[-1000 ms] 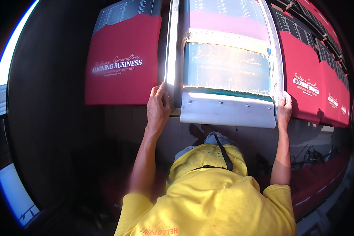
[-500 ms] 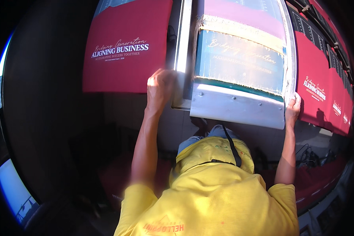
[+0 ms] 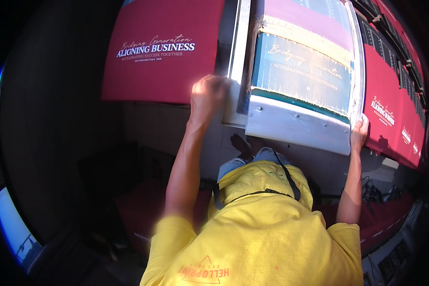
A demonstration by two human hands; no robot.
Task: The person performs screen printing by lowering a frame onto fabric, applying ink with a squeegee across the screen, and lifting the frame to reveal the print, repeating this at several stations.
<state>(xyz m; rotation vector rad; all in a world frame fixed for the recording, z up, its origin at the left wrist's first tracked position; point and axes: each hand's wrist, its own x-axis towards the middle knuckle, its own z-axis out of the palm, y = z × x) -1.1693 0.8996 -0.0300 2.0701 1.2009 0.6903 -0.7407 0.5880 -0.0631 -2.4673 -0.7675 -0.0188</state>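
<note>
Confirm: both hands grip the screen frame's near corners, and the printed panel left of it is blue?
Not quite. The head view shows the left hand and right hand at the near corners of the screen frame, but the printed panel left of it is red, not blue.

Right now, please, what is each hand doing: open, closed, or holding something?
Left hand: closed on the left edge of the printing frame.
Right hand: closed on the frame's right corner.
</note>
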